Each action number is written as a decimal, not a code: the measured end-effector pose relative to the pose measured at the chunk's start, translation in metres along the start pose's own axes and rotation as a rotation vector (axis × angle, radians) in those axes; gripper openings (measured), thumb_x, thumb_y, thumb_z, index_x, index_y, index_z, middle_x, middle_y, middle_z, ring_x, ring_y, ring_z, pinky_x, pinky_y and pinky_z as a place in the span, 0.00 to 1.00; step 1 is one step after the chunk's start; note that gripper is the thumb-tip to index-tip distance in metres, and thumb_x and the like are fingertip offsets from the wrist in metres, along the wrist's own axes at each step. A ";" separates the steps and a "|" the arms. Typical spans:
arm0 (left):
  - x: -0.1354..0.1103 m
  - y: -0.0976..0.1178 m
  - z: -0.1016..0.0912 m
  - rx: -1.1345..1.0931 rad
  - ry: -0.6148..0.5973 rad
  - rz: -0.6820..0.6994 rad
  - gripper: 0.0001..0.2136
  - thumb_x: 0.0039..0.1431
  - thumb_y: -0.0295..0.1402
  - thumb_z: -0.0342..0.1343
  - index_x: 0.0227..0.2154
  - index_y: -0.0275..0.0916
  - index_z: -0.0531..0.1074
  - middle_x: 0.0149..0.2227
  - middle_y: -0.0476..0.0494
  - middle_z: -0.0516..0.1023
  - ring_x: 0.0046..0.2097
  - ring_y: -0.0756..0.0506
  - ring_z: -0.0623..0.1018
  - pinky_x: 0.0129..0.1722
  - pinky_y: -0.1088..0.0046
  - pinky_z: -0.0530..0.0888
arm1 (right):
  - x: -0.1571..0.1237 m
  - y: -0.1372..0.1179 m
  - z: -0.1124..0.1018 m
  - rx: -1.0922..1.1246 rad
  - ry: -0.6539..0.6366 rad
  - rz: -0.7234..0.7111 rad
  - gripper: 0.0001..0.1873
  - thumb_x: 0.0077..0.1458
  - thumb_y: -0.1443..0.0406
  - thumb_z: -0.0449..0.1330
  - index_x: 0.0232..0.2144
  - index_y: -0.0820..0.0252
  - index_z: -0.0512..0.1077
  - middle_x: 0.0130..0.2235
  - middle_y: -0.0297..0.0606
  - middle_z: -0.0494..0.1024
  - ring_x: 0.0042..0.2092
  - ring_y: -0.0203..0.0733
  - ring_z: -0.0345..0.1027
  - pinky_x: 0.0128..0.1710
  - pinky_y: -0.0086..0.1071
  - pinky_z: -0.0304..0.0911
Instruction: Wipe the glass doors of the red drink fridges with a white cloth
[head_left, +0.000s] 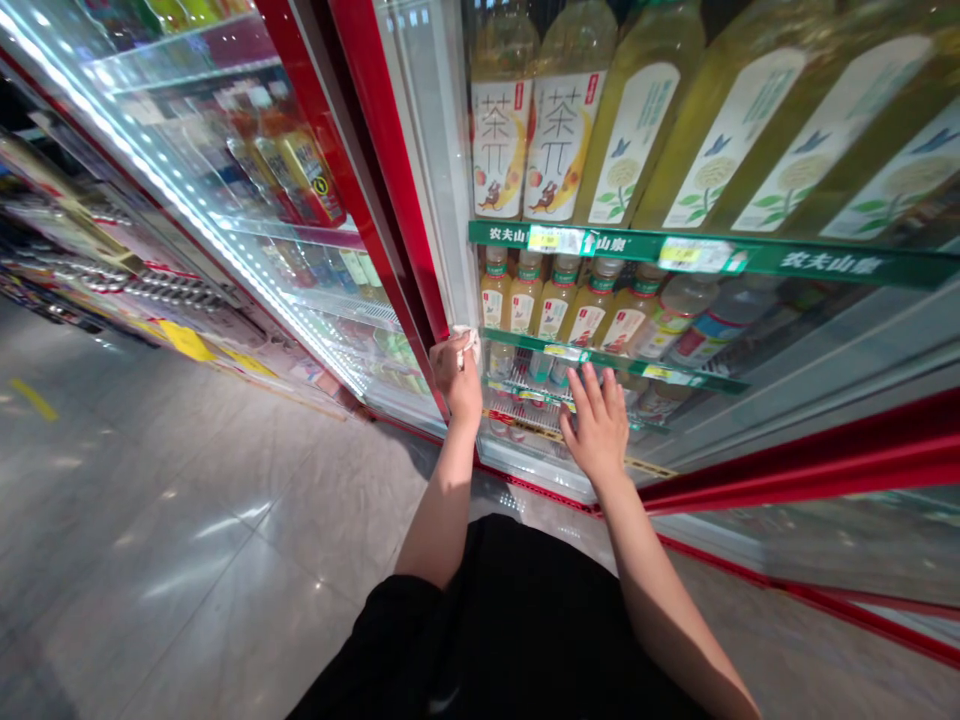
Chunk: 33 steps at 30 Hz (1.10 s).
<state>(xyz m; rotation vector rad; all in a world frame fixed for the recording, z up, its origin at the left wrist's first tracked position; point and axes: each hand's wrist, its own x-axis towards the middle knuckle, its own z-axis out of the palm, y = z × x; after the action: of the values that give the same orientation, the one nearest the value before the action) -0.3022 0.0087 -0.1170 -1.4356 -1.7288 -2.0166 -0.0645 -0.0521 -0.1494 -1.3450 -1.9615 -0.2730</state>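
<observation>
Where the red frame point(390, 150) runs down the left side of the drinks cooler point(540, 481), I have the left hand point(454, 372) at its inner edge, fingers curled shut around a crumpled white cloth point(472, 343). Whether it is fabric or paper I cannot tell from my head feed. The cloth sits at the top of that hand, level with the green shelf strip point(720, 377) under the small bottles point(555, 305). My right hand point(598, 430) is raised, fingers slightly spread and straight, gripping nothing, before the lower shelves; I cannot tell whether they touch glass. Above: large bottles point(757, 140) with pale labels on the upper shelf, yellow price tags point(686, 253) along its green edge. To the left, a second lit cooler point(292, 170) with drinks. Below: grey tiled floor point(225, 520), black clothing point(540, 620) between both forearms.
</observation>
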 end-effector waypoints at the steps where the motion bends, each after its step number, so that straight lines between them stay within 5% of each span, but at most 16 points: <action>1: 0.002 -0.001 0.001 -0.003 0.035 -0.012 0.07 0.70 0.26 0.59 0.42 0.44 0.81 0.44 0.44 0.82 0.51 0.45 0.82 0.57 0.67 0.79 | -0.001 0.001 -0.001 -0.006 0.002 0.004 0.39 0.70 0.63 0.57 0.79 0.45 0.54 0.77 0.43 0.64 0.79 0.59 0.52 0.77 0.61 0.53; 5: -0.019 0.000 0.007 0.028 0.096 -0.090 0.06 0.70 0.26 0.60 0.41 0.43 0.81 0.41 0.44 0.82 0.47 0.45 0.82 0.54 0.67 0.80 | -0.007 0.009 -0.003 -0.026 0.019 0.015 0.40 0.70 0.61 0.58 0.79 0.45 0.51 0.77 0.44 0.63 0.79 0.60 0.53 0.77 0.62 0.51; 9: -0.043 0.008 0.008 0.009 -0.030 -0.067 0.07 0.70 0.26 0.59 0.42 0.43 0.82 0.43 0.42 0.83 0.50 0.44 0.83 0.56 0.65 0.79 | -0.014 0.015 -0.003 -0.048 0.052 0.017 0.43 0.70 0.62 0.59 0.80 0.45 0.47 0.78 0.44 0.62 0.79 0.61 0.52 0.77 0.62 0.53; 13: -0.023 0.009 0.004 -0.033 -0.096 0.020 0.07 0.69 0.28 0.61 0.42 0.45 0.82 0.44 0.44 0.83 0.53 0.44 0.83 0.59 0.64 0.78 | -0.015 0.020 -0.005 -0.076 0.060 -0.014 0.46 0.70 0.64 0.59 0.81 0.46 0.42 0.78 0.45 0.62 0.80 0.60 0.49 0.76 0.61 0.56; 17: -0.001 -0.003 0.002 0.058 0.064 -0.065 0.06 0.67 0.27 0.62 0.42 0.43 0.82 0.43 0.44 0.82 0.50 0.43 0.82 0.59 0.63 0.77 | -0.013 0.023 -0.008 -0.057 -0.014 -0.038 0.47 0.70 0.66 0.58 0.81 0.46 0.39 0.79 0.45 0.57 0.81 0.60 0.47 0.75 0.62 0.57; 20: -0.012 -0.009 0.003 0.077 0.109 -0.081 0.03 0.67 0.28 0.64 0.39 0.42 0.82 0.40 0.43 0.82 0.49 0.43 0.82 0.57 0.63 0.77 | -0.011 0.023 -0.010 -0.045 -0.022 -0.047 0.48 0.70 0.67 0.58 0.81 0.46 0.38 0.80 0.44 0.56 0.81 0.60 0.46 0.75 0.62 0.58; 25: -0.038 0.000 0.008 0.006 0.004 0.076 0.03 0.70 0.29 0.63 0.42 0.43 0.81 0.42 0.43 0.84 0.49 0.44 0.82 0.56 0.63 0.78 | -0.010 0.021 -0.014 -0.026 -0.017 -0.065 0.50 0.69 0.70 0.56 0.81 0.46 0.34 0.81 0.40 0.52 0.81 0.58 0.44 0.76 0.61 0.57; 29: -0.024 0.009 0.011 -0.018 -0.046 0.136 0.04 0.70 0.29 0.62 0.43 0.43 0.81 0.43 0.44 0.84 0.51 0.45 0.84 0.59 0.61 0.79 | -0.009 0.020 -0.020 -0.014 -0.012 -0.079 0.50 0.69 0.70 0.56 0.81 0.47 0.33 0.81 0.39 0.50 0.81 0.57 0.44 0.76 0.59 0.58; 33: -0.019 0.012 0.013 0.003 0.051 0.016 0.06 0.70 0.27 0.61 0.42 0.43 0.82 0.42 0.45 0.82 0.49 0.45 0.84 0.57 0.63 0.80 | -0.011 0.021 -0.026 -0.013 0.034 -0.085 0.49 0.69 0.70 0.57 0.81 0.47 0.35 0.81 0.39 0.52 0.81 0.56 0.44 0.76 0.58 0.59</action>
<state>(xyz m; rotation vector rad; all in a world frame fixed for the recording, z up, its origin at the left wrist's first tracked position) -0.2772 0.0065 -0.1231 -1.3802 -1.6933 -2.0237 -0.0325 -0.0656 -0.1429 -1.2592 -1.9945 -0.3471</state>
